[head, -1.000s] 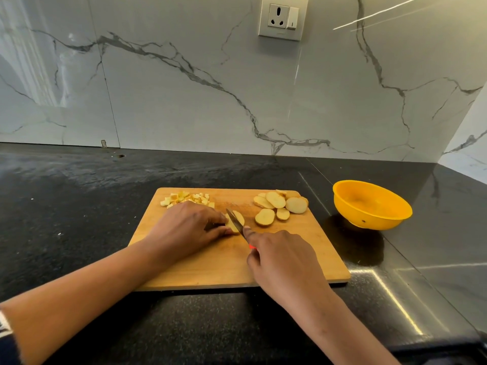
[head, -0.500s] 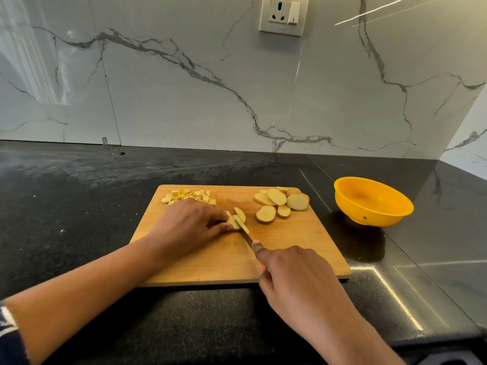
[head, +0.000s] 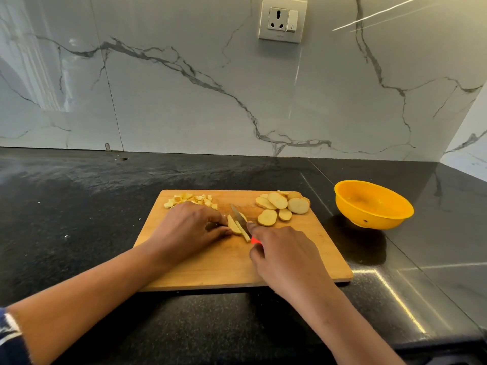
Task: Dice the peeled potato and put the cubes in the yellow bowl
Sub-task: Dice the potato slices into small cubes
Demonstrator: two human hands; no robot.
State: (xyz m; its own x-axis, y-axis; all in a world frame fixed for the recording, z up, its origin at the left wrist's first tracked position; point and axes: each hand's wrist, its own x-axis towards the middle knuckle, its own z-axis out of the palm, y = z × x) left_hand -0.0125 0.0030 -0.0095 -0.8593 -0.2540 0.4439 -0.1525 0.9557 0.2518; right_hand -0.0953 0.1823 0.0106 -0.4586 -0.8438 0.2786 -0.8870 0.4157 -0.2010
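On the wooden cutting board [head: 210, 264], my left hand [head: 189, 227] pins a potato slice [head: 235, 225] that is cut into strips. My right hand [head: 284, 256] grips a knife [head: 238, 214] with a red handle, its blade lying across the slice. A heap of round potato slices [head: 283, 205] lies at the board's far right. Several small potato cubes [head: 192, 199] sit at its far left, partly hidden behind my left hand. The yellow bowl [head: 373, 204] stands empty on the counter to the right of the board.
The board rests on a black stone counter [head: 66, 219]. A marble wall with a socket [head: 282, 19] runs behind it and turns a corner at the right. The counter's front edge is close to my forearms.
My right hand drew the knife back towards me through the slice, then pushed it forward onto the slice again. One more strip is cut off. My left hand stayed put.
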